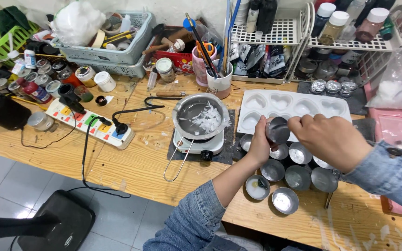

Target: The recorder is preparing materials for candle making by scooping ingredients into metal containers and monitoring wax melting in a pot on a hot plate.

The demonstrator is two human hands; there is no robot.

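Observation:
My left hand (260, 145) holds a small round metal tin (278, 130) above the table, its open side turned toward my right hand (327, 137). My right hand's fingers reach into or touch the tin's rim. Below them, several more small metal tins (285, 201) sit clustered on the wooden table (136, 162); one tin (257, 187) has a little residue inside. Behind my hands lies a white mould (294, 106) with heart-shaped cavities. Both my sleeves are blue denim.
A metal pot with white wax flakes (201, 116) sits on a small white hot plate (196, 145) on a dark mat. A power strip (89, 122) with cables lies left. Jars, baskets, a cup of tools (219, 79) and wire racks (275, 32) line the back.

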